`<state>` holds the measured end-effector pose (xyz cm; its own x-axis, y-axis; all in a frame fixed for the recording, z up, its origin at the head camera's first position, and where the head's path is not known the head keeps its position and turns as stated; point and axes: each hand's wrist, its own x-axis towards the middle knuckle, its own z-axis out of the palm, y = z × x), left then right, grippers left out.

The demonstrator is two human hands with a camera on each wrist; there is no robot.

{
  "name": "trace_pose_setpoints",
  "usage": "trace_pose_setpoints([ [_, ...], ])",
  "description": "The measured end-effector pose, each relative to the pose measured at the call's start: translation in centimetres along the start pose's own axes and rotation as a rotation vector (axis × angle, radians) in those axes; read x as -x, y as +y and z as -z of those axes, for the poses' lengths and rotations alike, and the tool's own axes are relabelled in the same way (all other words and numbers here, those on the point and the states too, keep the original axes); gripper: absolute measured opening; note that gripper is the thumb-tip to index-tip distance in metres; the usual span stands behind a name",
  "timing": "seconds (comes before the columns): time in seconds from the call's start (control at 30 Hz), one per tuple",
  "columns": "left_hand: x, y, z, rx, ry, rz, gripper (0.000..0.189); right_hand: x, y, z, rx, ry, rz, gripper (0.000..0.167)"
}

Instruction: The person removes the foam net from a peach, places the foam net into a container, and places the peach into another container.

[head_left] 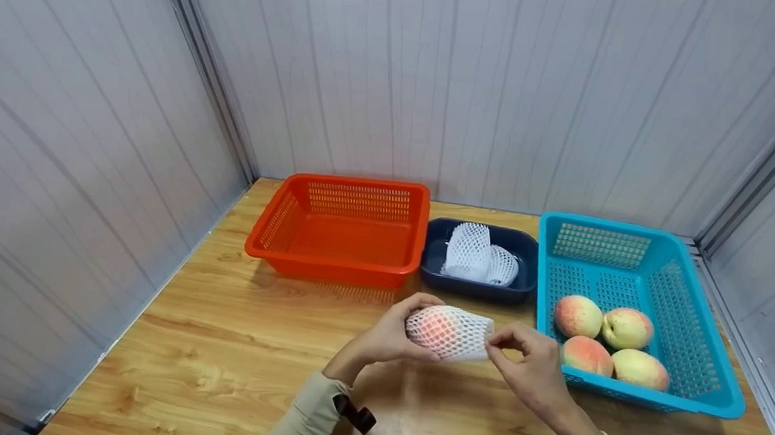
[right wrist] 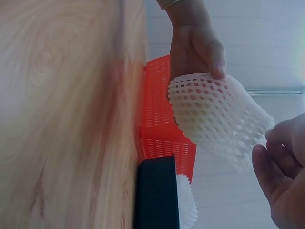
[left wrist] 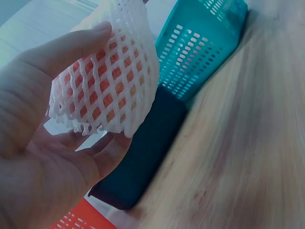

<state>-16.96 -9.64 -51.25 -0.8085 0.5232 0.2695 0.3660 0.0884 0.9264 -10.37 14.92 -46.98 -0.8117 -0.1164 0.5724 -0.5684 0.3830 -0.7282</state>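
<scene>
A peach (head_left: 436,331) sits inside a white foam net sleeve (head_left: 471,335), held above the table in front of the baskets. My left hand (head_left: 390,332) grips the netted peach from the left, its thumb and fingers curled round it. In the left wrist view the thumb presses on the net (left wrist: 114,86), and red fruit shows through the mesh. My right hand (head_left: 533,367) pinches the sleeve's right end between thumb and finger; the right wrist view shows these fingertips (right wrist: 259,152) on the net's rim.
An orange-red basket (head_left: 337,266) stands at the back left. Beside it a dark blue tray (head_left: 477,290) holds white foam nets (head_left: 469,253). The blue basket (head_left: 710,331) on the right holds several peaches (head_left: 578,316). Walls enclose the wooden table (head_left: 217,362) at the back and sides.
</scene>
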Motion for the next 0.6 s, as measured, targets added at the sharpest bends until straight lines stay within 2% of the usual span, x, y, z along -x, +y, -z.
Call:
trace_pose_setpoints([
  [0.1, 0.3, -0.3, -0.3, 0.023, -0.008, -0.027, 0.077, 0.1, -1.3, 0.1, -0.025, -0.072, -0.045, 0.027],
  [0.17, 0.5, -0.5, -0.5, 0.034, -0.012, -0.038, 0.077, 0.3, -1.5, 0.2, -0.054, -0.119, -0.065, 0.026],
  [0.33, 0.5, -0.8, -1.0, 0.055, -0.029, -0.042, 0.076, 1.0, 0.8, -0.2, -0.106, -0.169, -0.057, 0.038],
  [0.5, -0.1, -0.6, -1.6, 0.077, -0.051, -0.02, 0.078, 1.0, 2.5, -0.3, -0.089, -0.211, -0.076, 0.052],
  [0.6, -0.4, -0.5, -2.2, 0.095, -0.07, -0.021, 0.077, 1.0, 2.7, -0.2, -0.048, -0.248, -0.099, 0.052],
])
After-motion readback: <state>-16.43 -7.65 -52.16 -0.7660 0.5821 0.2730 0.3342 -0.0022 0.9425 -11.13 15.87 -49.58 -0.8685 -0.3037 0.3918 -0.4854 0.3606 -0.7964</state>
